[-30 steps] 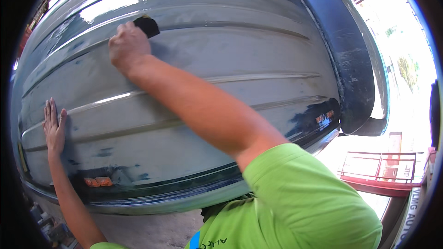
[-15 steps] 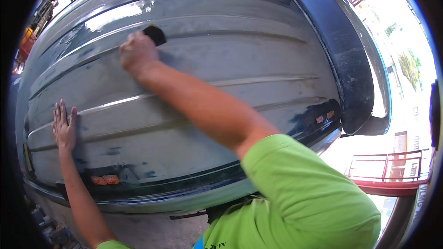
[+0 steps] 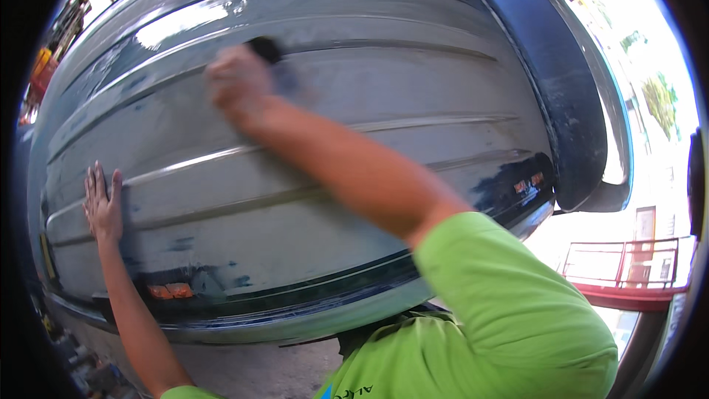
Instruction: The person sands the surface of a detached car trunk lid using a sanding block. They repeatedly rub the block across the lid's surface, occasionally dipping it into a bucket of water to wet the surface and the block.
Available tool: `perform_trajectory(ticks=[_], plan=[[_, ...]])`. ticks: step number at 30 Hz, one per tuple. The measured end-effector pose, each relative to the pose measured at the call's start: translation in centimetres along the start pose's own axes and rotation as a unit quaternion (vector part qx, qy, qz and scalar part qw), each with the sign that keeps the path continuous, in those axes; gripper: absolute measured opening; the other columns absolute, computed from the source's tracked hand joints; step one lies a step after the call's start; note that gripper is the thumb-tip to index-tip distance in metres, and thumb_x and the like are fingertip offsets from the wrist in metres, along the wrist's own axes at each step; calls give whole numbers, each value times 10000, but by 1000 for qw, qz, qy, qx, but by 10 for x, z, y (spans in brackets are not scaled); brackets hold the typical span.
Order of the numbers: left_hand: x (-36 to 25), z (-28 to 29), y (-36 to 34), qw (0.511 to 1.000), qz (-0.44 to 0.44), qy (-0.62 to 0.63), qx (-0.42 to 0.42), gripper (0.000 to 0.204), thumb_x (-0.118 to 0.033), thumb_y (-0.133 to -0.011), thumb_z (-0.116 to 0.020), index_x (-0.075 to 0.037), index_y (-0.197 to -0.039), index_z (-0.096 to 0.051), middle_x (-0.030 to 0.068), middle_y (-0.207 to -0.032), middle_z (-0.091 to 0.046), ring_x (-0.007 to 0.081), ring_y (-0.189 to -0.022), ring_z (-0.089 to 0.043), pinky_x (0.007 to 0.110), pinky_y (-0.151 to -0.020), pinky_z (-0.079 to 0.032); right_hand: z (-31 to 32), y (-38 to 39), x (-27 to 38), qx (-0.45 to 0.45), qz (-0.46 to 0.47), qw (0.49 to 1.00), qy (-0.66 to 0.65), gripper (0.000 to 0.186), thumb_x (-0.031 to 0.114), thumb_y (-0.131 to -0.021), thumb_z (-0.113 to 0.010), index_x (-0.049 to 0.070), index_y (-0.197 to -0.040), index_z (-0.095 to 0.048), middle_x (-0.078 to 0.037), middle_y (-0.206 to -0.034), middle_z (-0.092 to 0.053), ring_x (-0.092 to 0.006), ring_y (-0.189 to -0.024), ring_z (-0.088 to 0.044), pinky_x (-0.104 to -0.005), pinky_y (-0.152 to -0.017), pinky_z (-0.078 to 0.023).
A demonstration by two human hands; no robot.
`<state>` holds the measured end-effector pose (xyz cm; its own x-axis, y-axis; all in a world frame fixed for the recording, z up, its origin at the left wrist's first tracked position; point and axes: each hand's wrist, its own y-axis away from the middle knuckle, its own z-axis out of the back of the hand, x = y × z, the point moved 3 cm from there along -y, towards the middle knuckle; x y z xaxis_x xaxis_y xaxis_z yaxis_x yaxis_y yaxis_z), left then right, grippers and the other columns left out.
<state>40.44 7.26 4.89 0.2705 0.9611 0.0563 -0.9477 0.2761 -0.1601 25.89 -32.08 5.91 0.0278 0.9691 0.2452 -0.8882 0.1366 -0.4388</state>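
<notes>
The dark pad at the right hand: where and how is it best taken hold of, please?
Probably by the left end of the dark pad, in a curled grip, coming from the left and near side: the right hand covers that end, while the rest juts out rightward over the ribbed grey panel. Blur hides its thickness.

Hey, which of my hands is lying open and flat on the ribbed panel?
Your left hand, open against the ribbed panel. Your right hand, blurred, is instead closed on a black pad.
</notes>
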Motion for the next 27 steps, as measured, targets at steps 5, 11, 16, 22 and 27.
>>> perform_trajectory(ticks=[5,11,16,22,27], plan=[[10,-6,-3,1000,-29,7,-7,830,-769,-1022,-337,-295,-1696,-242,1,-1777,-187,209,-1644,-115,552,-1302,-46,27,14,-19,-72,42,996,-41,147,136,-832,-572,110,-778,-707,-121,-824,-668,-320,-863,-674,-457,-803,-581],[14,-21,-9,999,-19,-9,-28,848,-770,-1016,-363,-281,-1698,-241,13,-1775,-193,226,-1644,-121,580,-1293,-49,169,170,-210,-154,-46,985,56,144,-30,-837,-652,78,-850,-746,-142,-869,-730,-347,-858,-709,-445,-714,-573],[7,-14,-5,1000,-9,-19,-2,832,-765,-1022,-350,-291,-1697,-242,15,-1775,-190,226,-1644,-122,579,-1294,-55,63,51,-57,-73,2,997,-12,192,77,-720,-661,105,-870,-778,-136,-923,-679,-331,-912,-688,-458,-790,-570],[-1,4,5,1000,-9,5,5,833,-773,-1021,-328,-288,-1694,-254,22,-1772,-198,225,-1642,-128,540,-1306,-56,36,18,-26,-39,84,992,-88,158,84,-766,-621,103,-836,-762,-111,-977,-700,-331,-959,-690,-454,-835,-588],[-9,4,11,1000,9,3,-14,874,-807,-997,-333,-286,-1693,-256,25,-1770,-204,223,-1642,-125,543,-1308,-51,153,157,-198,-139,3,989,41,166,-27,-846,-723,80,-971,-731,-108,-848,-691,-318,-802,-675,-422,-753,-566]])
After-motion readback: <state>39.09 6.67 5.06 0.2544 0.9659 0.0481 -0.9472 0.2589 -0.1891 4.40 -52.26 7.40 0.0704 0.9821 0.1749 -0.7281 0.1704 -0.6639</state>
